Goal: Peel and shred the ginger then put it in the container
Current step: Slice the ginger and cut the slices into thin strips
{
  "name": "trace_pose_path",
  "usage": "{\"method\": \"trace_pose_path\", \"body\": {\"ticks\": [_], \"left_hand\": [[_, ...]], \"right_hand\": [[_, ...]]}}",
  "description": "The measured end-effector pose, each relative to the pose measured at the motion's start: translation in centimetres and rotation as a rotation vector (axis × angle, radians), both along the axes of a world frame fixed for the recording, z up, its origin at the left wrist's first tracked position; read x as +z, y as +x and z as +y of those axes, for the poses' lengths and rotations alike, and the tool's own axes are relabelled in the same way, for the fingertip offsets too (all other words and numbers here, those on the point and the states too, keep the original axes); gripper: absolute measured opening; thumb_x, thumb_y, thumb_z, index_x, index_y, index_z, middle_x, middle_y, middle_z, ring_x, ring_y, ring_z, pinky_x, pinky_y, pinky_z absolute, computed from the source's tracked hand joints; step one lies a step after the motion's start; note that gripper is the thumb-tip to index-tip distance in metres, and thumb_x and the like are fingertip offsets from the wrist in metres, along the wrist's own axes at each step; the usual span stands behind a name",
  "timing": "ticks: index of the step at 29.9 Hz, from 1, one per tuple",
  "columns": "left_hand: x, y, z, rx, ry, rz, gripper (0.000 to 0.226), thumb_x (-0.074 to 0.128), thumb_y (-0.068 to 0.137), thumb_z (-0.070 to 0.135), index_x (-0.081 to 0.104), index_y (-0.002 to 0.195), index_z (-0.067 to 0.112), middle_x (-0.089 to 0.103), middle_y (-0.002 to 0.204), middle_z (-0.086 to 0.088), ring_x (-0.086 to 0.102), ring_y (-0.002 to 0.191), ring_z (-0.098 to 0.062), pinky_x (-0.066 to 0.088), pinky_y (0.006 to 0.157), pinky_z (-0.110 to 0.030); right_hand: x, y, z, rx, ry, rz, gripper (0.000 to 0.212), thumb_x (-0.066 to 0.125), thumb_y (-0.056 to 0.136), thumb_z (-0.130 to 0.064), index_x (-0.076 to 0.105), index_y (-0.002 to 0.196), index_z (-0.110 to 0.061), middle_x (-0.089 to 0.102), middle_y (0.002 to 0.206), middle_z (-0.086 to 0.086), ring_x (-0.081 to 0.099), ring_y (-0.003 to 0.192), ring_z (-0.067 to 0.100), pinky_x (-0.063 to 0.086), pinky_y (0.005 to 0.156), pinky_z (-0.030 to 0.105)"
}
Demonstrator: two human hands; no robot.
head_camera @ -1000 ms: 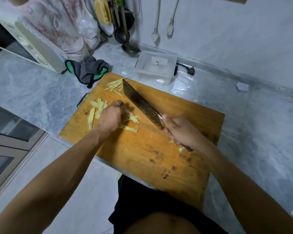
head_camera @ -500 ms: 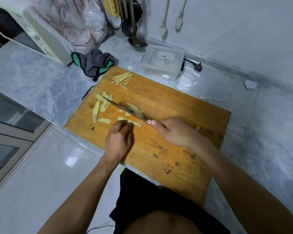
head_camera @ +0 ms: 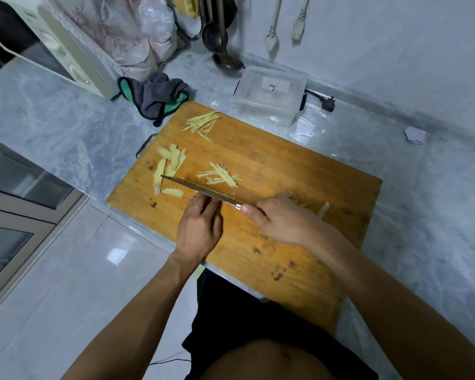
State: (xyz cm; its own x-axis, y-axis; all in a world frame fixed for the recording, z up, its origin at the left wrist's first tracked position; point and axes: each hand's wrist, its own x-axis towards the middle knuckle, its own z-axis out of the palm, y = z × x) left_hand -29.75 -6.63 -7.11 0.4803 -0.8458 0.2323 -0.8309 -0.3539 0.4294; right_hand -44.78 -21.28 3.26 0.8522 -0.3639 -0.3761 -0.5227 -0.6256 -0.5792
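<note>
Since half a second ago, little has shifted: my right hand [head_camera: 283,223] still grips the knife [head_camera: 200,189], blade edge-up across the cutting board [head_camera: 299,187]. My left hand [head_camera: 200,229] lies with straight fingers against the blade. Ginger slices [head_camera: 170,163] sit at nine o'clock, shreds [head_camera: 220,175] centrally and at eleven [head_camera: 202,123]; the container [head_camera: 270,94] stands at twelve.

Soft, even indoor light; glare patches on the glossy floor [head_camera: 115,255] left of the cutting board [head_camera: 285,187]; wide-angle bending at edges.
</note>
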Motion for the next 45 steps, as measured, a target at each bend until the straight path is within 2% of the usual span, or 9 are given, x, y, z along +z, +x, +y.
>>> {"method": "trace_pose_path", "body": {"ticks": [4,8,11,16,26,32,36,39,45], "left_hand": [[0.0,-0.1,0.0,0.012,-0.029,-0.001,0.041,0.054,0.087,0.005,0.062,0.127,0.008,0.059,0.120,-0.017,0.050,0.108,-0.032,0.051,0.089,-0.046],[-0.6,0.3,0.0,0.000,-0.019,-0.012,0.038,0.052,0.087,0.008,0.063,0.124,0.008,0.061,0.118,-0.017,0.053,0.112,-0.035,0.044,0.097,-0.054],[-0.8,0.4,-0.1,0.003,-0.001,0.008,0.037,0.052,0.088,0.008,0.063,0.123,0.009,0.061,0.118,-0.017,0.053,0.112,-0.035,0.043,0.097,-0.055],[-0.3,0.1,-0.2,0.018,-0.046,0.043,0.036,0.054,0.087,0.005,0.063,0.122,0.007,0.059,0.117,-0.018,0.050,0.107,-0.032,0.050,0.089,-0.052],[-0.3,0.3,-0.3,0.002,-0.015,0.062,0.041,0.053,0.089,0.007,0.059,0.130,0.008,0.057,0.124,-0.017,0.052,0.115,-0.032,0.050,0.092,-0.041],[-0.3,0.2,-0.3,0.017,0.022,0.074,0.040,0.052,0.090,0.010,0.059,0.129,0.012,0.057,0.123,-0.015,0.055,0.111,-0.033,0.050,0.080,-0.034],[-0.2,0.0,-0.2,0.044,0.037,0.065,0.034,0.049,0.090,0.016,0.062,0.122,0.013,0.058,0.119,-0.017,0.057,0.103,-0.035,0.051,0.069,-0.034],[0.0,-0.1,-0.2,0.045,0.038,0.059,0.038,0.045,0.091,0.019,0.061,0.125,0.014,0.058,0.121,-0.016,0.057,0.105,-0.034,0.051,0.069,-0.034],[0.1,-0.3,-0.1,0.044,0.016,0.058,0.037,0.052,0.090,0.013,0.063,0.126,0.014,0.058,0.123,-0.013,0.058,0.105,-0.032,0.050,0.071,-0.031]], "right_hand": [[0.1,0.2,0.3,0.006,-0.001,0.011,0.065,0.028,0.103,-0.057,0.053,0.071,-0.006,0.050,0.062,0.012,0.049,0.052,0.030,0.045,0.053,0.049],[0.0,0.3,0.6,-0.004,-0.019,0.014,0.069,0.027,0.103,-0.056,0.059,0.078,0.000,0.061,0.073,0.020,0.060,0.063,0.037,0.048,0.055,0.045],[0.0,0.4,0.5,0.013,-0.026,0.021,0.070,0.026,0.103,-0.056,0.060,0.080,0.000,0.062,0.073,0.020,0.061,0.063,0.038,0.049,0.055,0.046],[0.1,0.5,0.3,0.039,-0.024,0.032,0.066,0.026,0.104,-0.054,0.058,0.077,-0.003,0.057,0.068,0.014,0.059,0.059,0.033,0.049,0.055,0.044],[-0.2,1.5,-0.6,0.057,-0.035,0.073,0.065,0.024,0.103,-0.057,0.054,0.071,-0.009,0.057,0.072,0.012,0.058,0.066,0.030,0.053,0.067,0.047],[-0.8,1.0,0.1,0.022,-0.016,0.054,0.061,0.025,0.103,-0.057,0.053,0.071,-0.013,0.057,0.071,0.009,0.058,0.063,0.026,0.053,0.063,0.043],[-0.7,0.9,0.9,0.019,-0.033,0.061,0.052,0.026,0.104,-0.056,0.045,0.069,-0.023,0.051,0.073,0.001,0.055,0.068,0.024,0.045,0.062,0.036],[-0.1,0.8,0.7,0.022,-0.048,0.061,0.055,0.025,0.103,-0.057,0.050,0.073,-0.018,0.054,0.075,0.003,0.058,0.072,0.027,0.050,0.064,0.039],[0.3,0.5,0.5,0.031,-0.051,0.073,0.063,0.024,0.103,-0.058,0.057,0.079,-0.010,0.058,0.080,0.009,0.060,0.074,0.030,0.054,0.071,0.043]]}}
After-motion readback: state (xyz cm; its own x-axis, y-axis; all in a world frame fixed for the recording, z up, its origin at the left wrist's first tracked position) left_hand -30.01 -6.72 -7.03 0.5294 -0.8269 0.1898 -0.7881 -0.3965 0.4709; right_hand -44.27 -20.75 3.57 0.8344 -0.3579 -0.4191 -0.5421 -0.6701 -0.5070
